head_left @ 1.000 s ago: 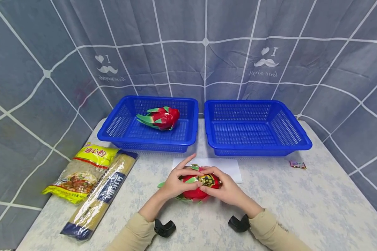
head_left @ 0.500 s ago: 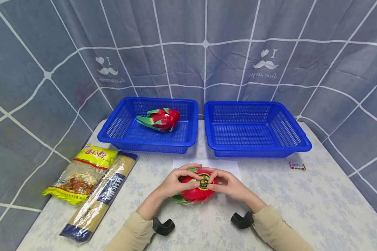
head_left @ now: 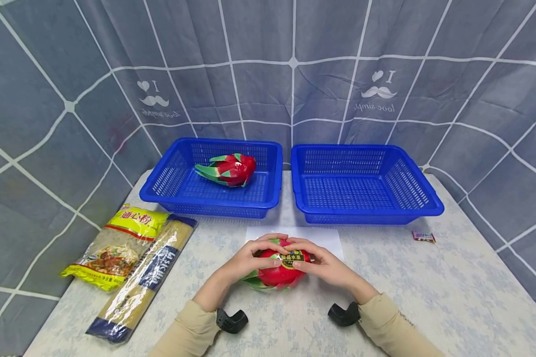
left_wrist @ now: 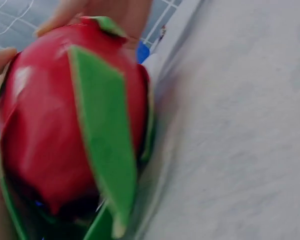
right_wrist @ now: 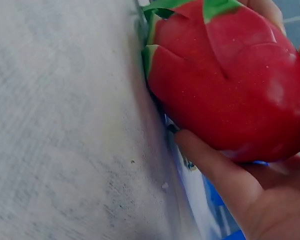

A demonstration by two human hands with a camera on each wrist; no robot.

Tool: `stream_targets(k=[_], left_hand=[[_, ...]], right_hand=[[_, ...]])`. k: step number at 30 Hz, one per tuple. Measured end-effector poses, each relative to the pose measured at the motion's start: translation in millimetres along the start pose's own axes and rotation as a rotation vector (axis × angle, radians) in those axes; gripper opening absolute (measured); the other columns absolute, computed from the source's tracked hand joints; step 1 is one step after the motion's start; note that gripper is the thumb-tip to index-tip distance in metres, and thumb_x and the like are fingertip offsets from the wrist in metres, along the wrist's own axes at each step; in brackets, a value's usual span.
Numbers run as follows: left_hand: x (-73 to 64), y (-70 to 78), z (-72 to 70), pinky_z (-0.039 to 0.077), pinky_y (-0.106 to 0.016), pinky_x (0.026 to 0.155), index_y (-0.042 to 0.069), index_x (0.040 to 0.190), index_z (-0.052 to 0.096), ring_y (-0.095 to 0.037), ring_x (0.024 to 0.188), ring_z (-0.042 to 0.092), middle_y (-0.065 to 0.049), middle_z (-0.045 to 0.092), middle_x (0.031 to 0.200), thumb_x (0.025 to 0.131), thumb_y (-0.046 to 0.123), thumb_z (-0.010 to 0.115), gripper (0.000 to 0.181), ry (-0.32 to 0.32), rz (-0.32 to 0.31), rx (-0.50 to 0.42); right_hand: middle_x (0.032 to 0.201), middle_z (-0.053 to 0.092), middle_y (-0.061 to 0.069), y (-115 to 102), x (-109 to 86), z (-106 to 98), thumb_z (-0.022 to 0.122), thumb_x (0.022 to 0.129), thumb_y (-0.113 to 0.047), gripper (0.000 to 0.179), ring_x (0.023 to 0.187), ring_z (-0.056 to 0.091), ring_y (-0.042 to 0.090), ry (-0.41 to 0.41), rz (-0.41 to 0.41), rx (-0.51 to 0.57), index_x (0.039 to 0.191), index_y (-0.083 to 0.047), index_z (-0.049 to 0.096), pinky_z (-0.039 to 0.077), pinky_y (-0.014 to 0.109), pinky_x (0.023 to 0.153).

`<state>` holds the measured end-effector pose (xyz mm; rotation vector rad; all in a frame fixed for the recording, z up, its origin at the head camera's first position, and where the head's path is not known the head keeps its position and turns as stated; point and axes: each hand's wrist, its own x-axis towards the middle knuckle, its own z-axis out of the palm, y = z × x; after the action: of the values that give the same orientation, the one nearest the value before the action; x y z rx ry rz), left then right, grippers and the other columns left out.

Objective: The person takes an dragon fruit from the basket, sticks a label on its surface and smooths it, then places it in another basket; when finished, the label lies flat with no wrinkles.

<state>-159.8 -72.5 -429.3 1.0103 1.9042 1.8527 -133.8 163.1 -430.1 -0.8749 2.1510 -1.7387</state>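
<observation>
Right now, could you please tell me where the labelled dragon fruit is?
In the head view, the labelled dragon fruit is at the lower centre, held between the left hand and right hand, below the blue baskets.

Baskets block ahead; the right hand has room rightward.

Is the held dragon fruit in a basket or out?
Out: the dragon fruit is between left hand and right hand, in front of both blue baskets.

A stickered red dragon fruit, green-leaved, lies sideways on the table
</observation>
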Motion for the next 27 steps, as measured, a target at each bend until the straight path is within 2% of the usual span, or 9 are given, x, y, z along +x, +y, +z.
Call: stream_targets(k=[2, 3, 6, 9, 11, 14, 18, 23, 27], left_hand=[[-0.2, 0.8, 0.5, 0.042, -0.034, 0.095, -0.007, 0.106, 0.065, -0.032, 0.129, 0.038, -0.018, 0.045, 0.138, 0.084, 0.002, 0.064, 0.024, -0.001, -0.003, -0.015], [0.2, 0.4, 1.8, 0.041, -0.033, 0.096, -0.006, 0.105, 0.066, -0.033, 0.129, 0.038, -0.018, 0.046, 0.137, 0.084, 0.002, 0.064, 0.023, 0.013, 0.006, -0.01], [2.0, 3.7, 9.2, 0.042, -0.031, 0.095, -0.007, 0.099, 0.068, -0.035, 0.124, 0.043, -0.02, 0.051, 0.131, 0.079, -0.002, 0.07, 0.02, 0.088, 0.038, 0.036], [3.2, 4.0, 14.3, 0.042, -0.028, 0.095, -0.005, 0.094, 0.071, -0.032, 0.12, 0.047, -0.017, 0.056, 0.126, 0.074, -0.003, 0.076, 0.021, 0.156, 0.031, 0.057], [3.3, 4.7, 14.8, 0.042, -0.029, 0.095, -0.004, 0.093, 0.071, -0.03, 0.119, 0.049, -0.016, 0.057, 0.124, 0.071, -0.002, 0.078, 0.023, 0.17, 0.022, 0.059], [2.9, 1.1, 12.0, 0.042, -0.031, 0.095, -0.004, 0.094, 0.071, -0.029, 0.119, 0.049, -0.015, 0.058, 0.123, 0.071, 0.001, 0.08, 0.025, 0.153, 0.024, 0.056], [1.1, 2.2, 7.9, 0.044, -0.031, 0.094, -0.006, 0.1, 0.069, -0.029, 0.125, 0.044, -0.017, 0.053, 0.13, 0.078, 0.001, 0.074, 0.024, 0.082, -0.012, -0.003], [0.3, 5.4, 3.3, 0.037, -0.03, 0.1, -0.011, 0.11, 0.063, -0.029, 0.132, 0.035, -0.02, 0.043, 0.14, 0.086, 0.003, 0.065, 0.028, 0.003, -0.082, -0.117], [0.9, 7.6, 3.0, 0.033, -0.036, 0.104, -0.011, 0.11, 0.064, -0.029, 0.132, 0.035, -0.018, 0.045, 0.138, 0.087, 0.004, 0.064, 0.028, 0.003, -0.106, -0.104]], right_hand=[[0.146, 0.036, 0.01, 1, -0.6, -3, 0.057, 0.093, -0.008, 0.037, 0.137, 0.025, 0.032, -0.014, 0.0, 0.012, 0.13, -0.008, 0.054, 0.028, 0.051, 0.103], [0.146, 0.035, 0.011, 2, -1.1, -4, 0.058, 0.093, -0.008, 0.038, 0.137, 0.024, 0.033, -0.016, 0.001, 0.026, 0.13, -0.007, 0.054, 0.028, 0.049, 0.104], [0.144, 0.037, 0.015, 2, -0.8, 0, 0.061, 0.09, -0.005, 0.036, 0.135, 0.026, 0.036, 0.019, -0.012, 0.037, 0.126, -0.005, 0.057, 0.038, 0.039, 0.1], [0.141, 0.042, 0.012, -2, 0.3, 7, 0.067, 0.086, -0.007, 0.037, 0.132, 0.033, 0.034, 0.083, -0.025, -0.04, 0.122, -0.009, 0.059, 0.042, 0.034, 0.097], [0.139, 0.045, 0.007, -6, 0.8, 11, 0.071, 0.084, -0.013, 0.039, 0.131, 0.037, 0.03, 0.12, -0.015, -0.134, 0.122, -0.017, 0.059, 0.038, 0.039, 0.1], [0.139, 0.046, 0.001, -12, 0.8, 11, 0.073, 0.083, -0.025, 0.045, 0.131, 0.038, 0.025, 0.128, 0.008, -0.241, 0.126, -0.024, 0.058, 0.033, 0.05, 0.102], [0.141, 0.045, 0.002, -14, -0.6, 6, 0.073, 0.082, -0.031, 0.05, 0.132, 0.037, 0.025, 0.082, 0.027, -0.262, 0.13, -0.024, 0.058, 0.031, 0.052, 0.103], [0.145, 0.039, 0.009, -11, -2.2, -6, 0.07, 0.086, -0.022, 0.05, 0.134, 0.032, 0.03, -0.02, 0.041, -0.175, 0.133, -0.015, 0.055, 0.029, 0.052, 0.104], [0.149, 0.033, 0.01, -8, -3.2, -12, 0.066, 0.088, -0.013, 0.049, 0.137, 0.026, 0.031, -0.08, 0.06, -0.077, 0.135, -0.01, 0.052, 0.027, 0.044, 0.105]])
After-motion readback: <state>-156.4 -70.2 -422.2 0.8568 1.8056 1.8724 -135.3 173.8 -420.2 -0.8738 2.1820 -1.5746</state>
